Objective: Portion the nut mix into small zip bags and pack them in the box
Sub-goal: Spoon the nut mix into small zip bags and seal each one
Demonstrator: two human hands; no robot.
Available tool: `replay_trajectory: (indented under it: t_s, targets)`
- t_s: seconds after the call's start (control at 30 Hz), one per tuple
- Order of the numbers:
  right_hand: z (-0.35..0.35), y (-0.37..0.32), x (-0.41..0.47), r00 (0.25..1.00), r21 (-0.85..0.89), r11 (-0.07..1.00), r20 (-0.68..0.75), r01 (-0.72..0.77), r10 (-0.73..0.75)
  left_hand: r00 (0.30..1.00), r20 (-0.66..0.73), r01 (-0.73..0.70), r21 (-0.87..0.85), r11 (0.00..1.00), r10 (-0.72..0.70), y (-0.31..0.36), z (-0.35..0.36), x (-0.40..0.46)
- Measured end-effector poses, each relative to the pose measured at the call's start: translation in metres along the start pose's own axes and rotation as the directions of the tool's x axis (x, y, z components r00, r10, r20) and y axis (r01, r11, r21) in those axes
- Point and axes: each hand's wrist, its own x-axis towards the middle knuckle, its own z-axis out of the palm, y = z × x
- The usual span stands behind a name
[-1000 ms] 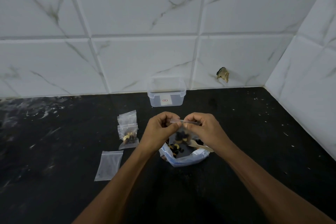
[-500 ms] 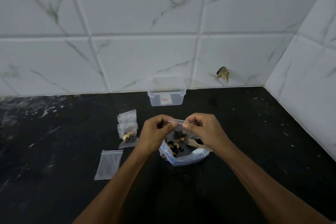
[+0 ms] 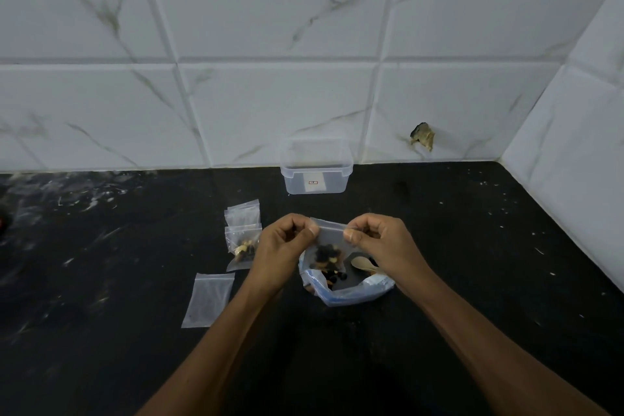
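My left hand (image 3: 285,246) and my right hand (image 3: 381,243) both pinch the top strip of a small clear zip bag (image 3: 329,246) holding dark and pale nuts. It hangs upright above the large open bag of nut mix (image 3: 351,292), where a wooden spoon (image 3: 363,263) lies. Left of my hands, a filled small bag (image 3: 241,248) lies on the counter, partly over another small bag (image 3: 243,211). An empty flat zip bag (image 3: 209,299) lies nearer me. The clear plastic box (image 3: 315,169) stands open by the back wall.
The black stone counter (image 3: 472,246) meets white marble-look tiled walls at the back and on the right. A chipped hole (image 3: 422,136) marks the back wall.
My hands have spread a little apart along the zip strip and lowered slightly; the small bag now hangs flatter and more in view between them.
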Motion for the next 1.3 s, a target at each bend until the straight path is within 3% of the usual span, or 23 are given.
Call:
replay_trajectory:
  t_s: [0.1, 0.2, 0.37, 0.6, 0.73, 0.87, 1.03, 1.3]
  targets:
    - [0.009, 0.004, -0.004, 0.984, 0.083, 0.989, 0.139, -0.125, 0.113, 0.999, -0.025, 0.045, -0.046, 0.998, -0.047, -0.001, -0.004, -0.005]
    - [0.03, 0.012, -0.006, 0.95, 0.002, 0.975, 0.226, -0.221, 0.215, 0.995, -0.043, 0.083, -0.084, 0.993, -0.087, -0.005, -0.011, -0.012]
    - [0.063, 0.006, -0.003, 0.957, -0.142, 0.974, 0.205, -0.177, 0.204, 0.976, -0.176, 0.114, -0.106, 0.988, -0.131, -0.014, -0.027, -0.025]
    - [0.102, -0.003, 0.011, 0.934, 0.067, 0.968, 0.286, -0.241, 0.213, 0.947, -0.262, 0.165, -0.091, 0.982, -0.184, -0.022, -0.06, -0.039]
    - [0.126, -0.007, 0.026, 0.933, 0.096, 0.95, 0.244, -0.295, 0.265, 0.915, -0.359, 0.204, 0.01, 0.979, -0.187, -0.034, -0.075, -0.04]
    - [0.153, 0.001, 0.044, 0.931, 0.068, 0.94, 0.177, -0.335, 0.319, 0.915, -0.345, 0.256, 0.092, 0.962, -0.21, -0.048, -0.086, -0.038]
    - [0.177, 0.016, 0.059, 0.903, -0.033, 0.915, 0.156, -0.401, 0.401, 0.9, -0.344, 0.383, 0.328, 0.863, -0.269, -0.06, -0.093, -0.034]
    - [0.195, 0.032, 0.071, 0.869, -0.179, 0.87, 0.109, -0.46, 0.482, 0.881, -0.345, 0.462, 0.478, 0.747, -0.325, -0.076, -0.095, -0.021]
